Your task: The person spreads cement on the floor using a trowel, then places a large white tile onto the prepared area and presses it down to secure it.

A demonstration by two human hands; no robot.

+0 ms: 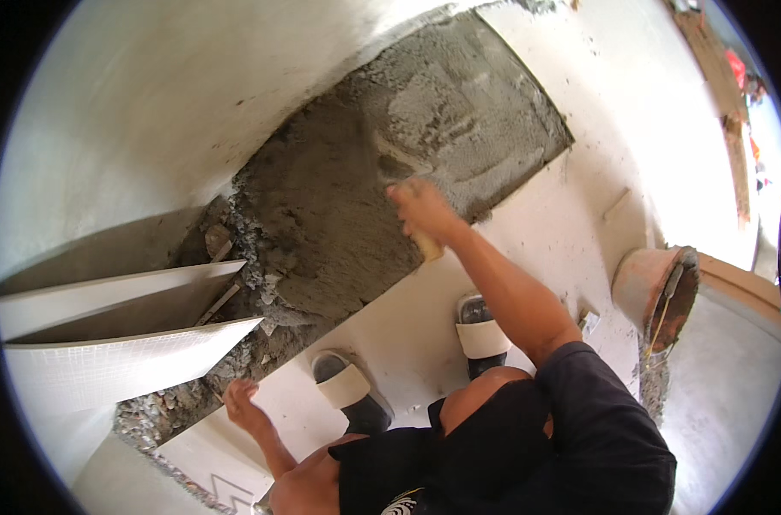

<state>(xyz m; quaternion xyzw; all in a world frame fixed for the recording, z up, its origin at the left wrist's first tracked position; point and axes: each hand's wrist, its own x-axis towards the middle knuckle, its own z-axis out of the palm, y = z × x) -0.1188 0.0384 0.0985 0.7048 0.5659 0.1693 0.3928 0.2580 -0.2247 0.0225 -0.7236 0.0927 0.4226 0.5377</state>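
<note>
My right hand (420, 210) clamps one trowel handle (428, 247) over the mortar bed (339, 197); left hand (240, 402) open; two tiles (115, 343) lean nearby.

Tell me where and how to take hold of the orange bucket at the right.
Grip the orange bucket by its rim, coming from the open mouth, which faces right because it seems tipped on its side. A tool handle sticks out there, so take the rim beside it. No bail handle is clearly visible.

The right arm stretches forward and up from a dark short sleeve, elbow nearly straight. The right hand (421, 213) is closed in a fist, knuckles facing up. The left arm is bare and bent, reaching low; the left hand (240, 402) is open, fingers loosely curled.
</note>
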